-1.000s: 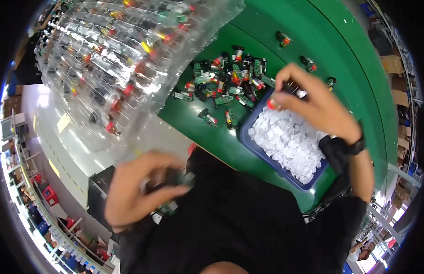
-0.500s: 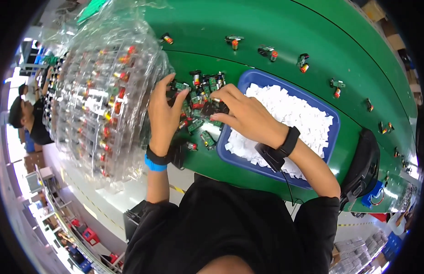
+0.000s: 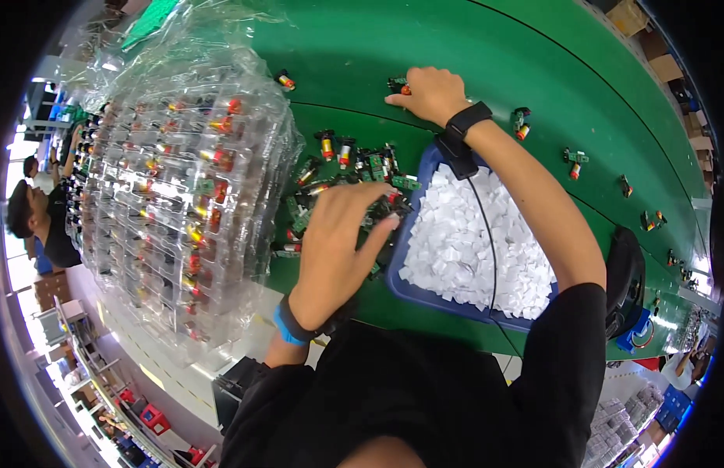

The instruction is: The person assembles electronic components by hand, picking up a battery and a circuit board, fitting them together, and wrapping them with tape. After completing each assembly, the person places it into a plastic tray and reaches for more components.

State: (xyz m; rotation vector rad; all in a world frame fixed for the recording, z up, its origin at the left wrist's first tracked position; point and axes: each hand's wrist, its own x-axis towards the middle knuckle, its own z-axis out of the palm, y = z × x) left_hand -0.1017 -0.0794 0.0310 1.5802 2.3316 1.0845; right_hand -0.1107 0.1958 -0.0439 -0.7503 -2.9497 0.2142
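Note:
My left hand [image 3: 338,242] is over a loose pile of small green circuit boards [image 3: 375,165] with black parts and red-and-yellow cylinders. Its thumb and fingertips close around a dark and red board assembly [image 3: 398,204] at the pile's right side, partly hidden by the fingers. Farther off, my right hand [image 3: 436,93] reaches past the tub, fingers curled at another circuit board with an orange-red cylinder [image 3: 401,86] on the green surface. That hand covers part of the board. A black strap device with a cable [image 3: 460,152] sits on my right wrist.
A blue tub [image 3: 432,300] of small white pieces stands right of the pile. Clear plastic trays [image 3: 167,195] of similar assemblies, wrapped in film, rise at left. Single assemblies [image 3: 575,162] line the far green surface [image 3: 533,62]. A black bag-like item [image 3: 625,281] lies at right.
My right hand has moved from the pile to the far surface beyond the tub. My left hand has shifted right and nearer, across the pile. The view has moved slightly.

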